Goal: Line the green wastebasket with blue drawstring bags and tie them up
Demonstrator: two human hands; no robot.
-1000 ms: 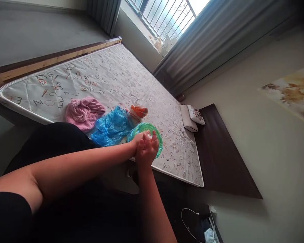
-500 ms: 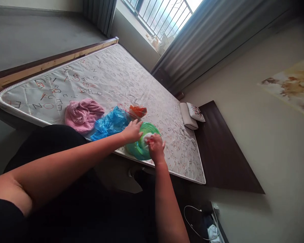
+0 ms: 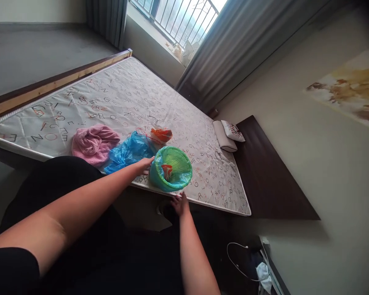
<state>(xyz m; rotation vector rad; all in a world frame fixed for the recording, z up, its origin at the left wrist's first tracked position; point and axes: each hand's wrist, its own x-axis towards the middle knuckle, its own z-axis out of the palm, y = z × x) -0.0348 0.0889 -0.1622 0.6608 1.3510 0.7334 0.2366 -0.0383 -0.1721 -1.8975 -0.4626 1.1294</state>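
A green trash bin (image 3: 187,162) stands tilted at the mattress edge, its mouth facing me. A thin blue-green plastic bag lines it, and a crumpled red-and-white scrap (image 3: 167,170) lies inside. My left hand (image 3: 145,165) grips the bin's left side, with some fingers hidden. Just below the bin's near rim is my right hand (image 3: 180,203), fingers apart and holding nothing. Left of the bin lies a crumpled blue plastic bag (image 3: 130,149), close to my left hand. Beyond the bin rests a clear bag with something orange in it (image 3: 161,135).
A bundled pink cloth (image 3: 95,143) lies on the letter-printed mattress (image 3: 135,96). Pillows (image 3: 229,137) sit by the dark headboard (image 3: 270,176). Down at the right, a white cable (image 3: 233,262) loops near the wall. Grey curtains (image 3: 233,45) hang beside the barred window (image 3: 181,20).
My right hand has left the bin's mouth and the white-and-red wad it held, dropping below the rim. The bin's mouth is now uncovered. My left hand has shifted to the bin's side.
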